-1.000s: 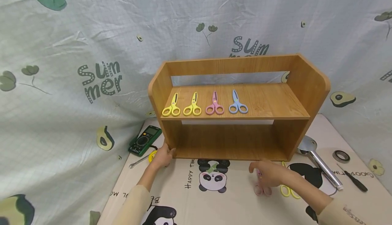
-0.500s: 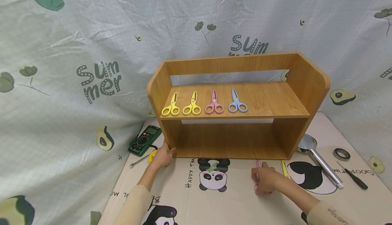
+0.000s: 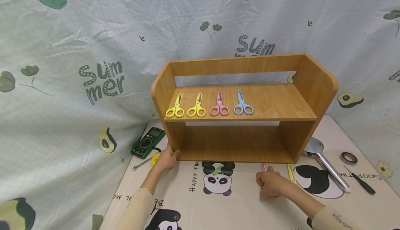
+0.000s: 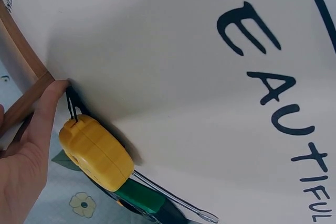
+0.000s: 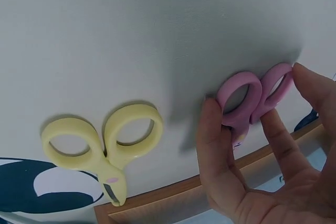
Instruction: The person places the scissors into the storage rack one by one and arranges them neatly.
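Observation:
With thumb and fingers on either side of its lower left corner, my left hand (image 3: pixel 166 158) holds the wooden shelf (image 3: pixel 275 105). In front of the shelf, my right hand (image 3: pixel 272 184) pinches pink scissors (image 5: pixel 241 119) by the handle loops; their tip points toward the shelf's base. Yellow scissors (image 5: pixel 107 168) lie on the table beside that hand. Across the shelf's upper board stand, left to right, yellow scissors (image 3: pixel 176 107), another yellow pair (image 3: pixel 198 107), pink scissors (image 3: pixel 219 105) and blue scissors (image 3: pixel 241 105), blades pointing back.
At the left lie a green multimeter (image 3: pixel 147 143), a wrench (image 3: pixel 141 164) and a yellow tape measure (image 4: pixel 97 150) close to my left thumb. On the right are a silver shower head (image 3: pixel 328 167), a black tape roll (image 3: pixel 348 158) and a black-handled screwdriver (image 3: pixel 362 184).
My right hand has come down and slightly toward me, and its fingers have closed on the pink scissors' handles. The left hand stays on the shelf corner.

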`<state>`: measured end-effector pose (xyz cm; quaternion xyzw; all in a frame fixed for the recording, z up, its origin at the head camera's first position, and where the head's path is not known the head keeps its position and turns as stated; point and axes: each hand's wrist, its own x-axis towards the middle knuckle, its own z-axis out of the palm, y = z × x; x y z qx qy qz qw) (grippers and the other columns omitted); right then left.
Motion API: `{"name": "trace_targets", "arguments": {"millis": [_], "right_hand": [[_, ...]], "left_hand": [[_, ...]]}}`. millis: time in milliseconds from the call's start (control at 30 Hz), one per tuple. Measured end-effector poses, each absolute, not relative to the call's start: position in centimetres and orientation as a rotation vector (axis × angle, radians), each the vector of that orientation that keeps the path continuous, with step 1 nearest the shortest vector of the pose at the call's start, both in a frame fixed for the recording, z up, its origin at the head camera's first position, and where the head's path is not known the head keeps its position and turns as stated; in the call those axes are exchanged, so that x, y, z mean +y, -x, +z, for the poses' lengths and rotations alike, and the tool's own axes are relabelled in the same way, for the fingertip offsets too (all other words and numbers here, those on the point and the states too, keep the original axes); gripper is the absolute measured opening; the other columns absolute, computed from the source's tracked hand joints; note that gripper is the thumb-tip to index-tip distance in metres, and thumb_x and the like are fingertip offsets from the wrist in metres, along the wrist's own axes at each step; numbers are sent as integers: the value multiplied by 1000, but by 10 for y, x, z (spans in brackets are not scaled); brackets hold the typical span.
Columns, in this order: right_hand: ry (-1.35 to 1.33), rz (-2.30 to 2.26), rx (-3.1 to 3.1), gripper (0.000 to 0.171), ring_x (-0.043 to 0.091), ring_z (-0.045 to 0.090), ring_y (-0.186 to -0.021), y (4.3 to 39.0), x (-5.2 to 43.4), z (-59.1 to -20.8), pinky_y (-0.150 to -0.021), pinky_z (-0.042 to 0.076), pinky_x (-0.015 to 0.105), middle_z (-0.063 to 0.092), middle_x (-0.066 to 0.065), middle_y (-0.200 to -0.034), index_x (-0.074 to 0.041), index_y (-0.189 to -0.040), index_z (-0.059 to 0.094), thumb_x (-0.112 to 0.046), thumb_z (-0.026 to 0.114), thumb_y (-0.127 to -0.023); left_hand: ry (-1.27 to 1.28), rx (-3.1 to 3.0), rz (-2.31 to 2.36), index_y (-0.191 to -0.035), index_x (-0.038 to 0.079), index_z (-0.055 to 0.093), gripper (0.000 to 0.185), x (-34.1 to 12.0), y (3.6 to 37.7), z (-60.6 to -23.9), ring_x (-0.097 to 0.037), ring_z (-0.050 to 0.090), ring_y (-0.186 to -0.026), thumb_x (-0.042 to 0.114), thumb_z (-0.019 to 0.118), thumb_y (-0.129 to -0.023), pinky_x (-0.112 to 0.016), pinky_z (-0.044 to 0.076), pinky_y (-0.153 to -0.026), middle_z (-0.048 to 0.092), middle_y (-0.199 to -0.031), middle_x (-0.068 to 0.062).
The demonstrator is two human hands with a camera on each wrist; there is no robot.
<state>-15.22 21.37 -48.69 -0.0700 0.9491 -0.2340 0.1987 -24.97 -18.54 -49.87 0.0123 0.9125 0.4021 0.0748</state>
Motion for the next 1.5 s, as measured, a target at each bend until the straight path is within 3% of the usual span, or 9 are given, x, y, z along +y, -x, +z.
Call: {"name": "trace_targets", "arguments": {"millis": [133, 367, 467, 700, 900, 1100, 1300, 1500], "right_hand": [[196, -660, 2662, 33, 31, 50, -85, 153, 214, -489, -62, 43, 36, 46, 14, -97, -13, -82, 58, -6, 87, -71], [194, -672, 2655, 33, 30, 52, -84, 153, 214, -489, -63, 42, 36, 46, 14, -96, -13, -82, 58, -6, 88, -71], [191, -679, 2656, 33, 30, 52, -83, 153, 214, -488, -62, 42, 35, 46, 14, -97, -12, -82, 58, -6, 88, -71], [189, -672, 2665, 34, 30, 51, -82, 153, 213, -489, -61, 42, 35, 46, 14, -97, -13, -80, 58, -7, 90, -70], [198, -667, 2670, 37, 30, 51, -83, 153, 212, -490, -62, 41, 36, 46, 14, -96, -13, -80, 57, -8, 92, -68], [195, -654, 2684, 38, 30, 50, -82, 153, 211, -492, -61, 41, 36, 46, 14, -95, -13, -79, 57, -10, 93, -67], [192, -649, 2676, 38, 32, 49, -83, 152, 210, -492, -60, 41, 36, 46, 14, -95, -12, -79, 57, -11, 93, -67], [205, -623, 2675, 38, 32, 48, -83, 152, 209, -493, -63, 40, 38, 46, 14, -95, -13, -80, 57, -14, 93, -67]], "left_hand": [[-35, 2750, 1190, -158, -1, 24, 57, -185, 250, -496, -25, 61, -61, 13, 51, -109, -29, 43, -54, 52, -147, -32], [-50, 2814, 1121, -158, -1, 25, 57, -183, 249, -492, -32, 64, -98, 11, 51, -109, -35, 52, -76, 49, -153, -31], [-41, 2813, 1121, -158, -1, 25, 57, -183, 248, -492, -33, 63, -103, 12, 51, -109, -36, 52, -79, 48, -154, -30], [-43, 2779, 1159, -158, -2, 23, 58, -183, 248, -492, -30, 67, -84, 11, 51, -109, -30, 49, -62, 49, -152, -32], [-51, 2783, 1160, -155, -3, 27, 55, -183, 246, -491, -31, 66, -90, 12, 51, -109, -29, 48, -63, 51, -150, -32], [-47, 2768, 1175, -157, -3, 25, 56, -184, 247, -492, -29, 67, -75, 12, 51, -109, -28, 44, -55, 51, -150, -33], [-69, 2771, 1181, -155, -5, 26, 56, -186, 249, -496, -27, 65, -72, 11, 51, -108, -28, 44, -54, 51, -148, -34], [-49, 2739, 1202, -155, -3, 26, 55, -187, 250, -499, -23, 58, -58, 13, 51, -109, -27, 41, -50, 57, -139, -31]]}}
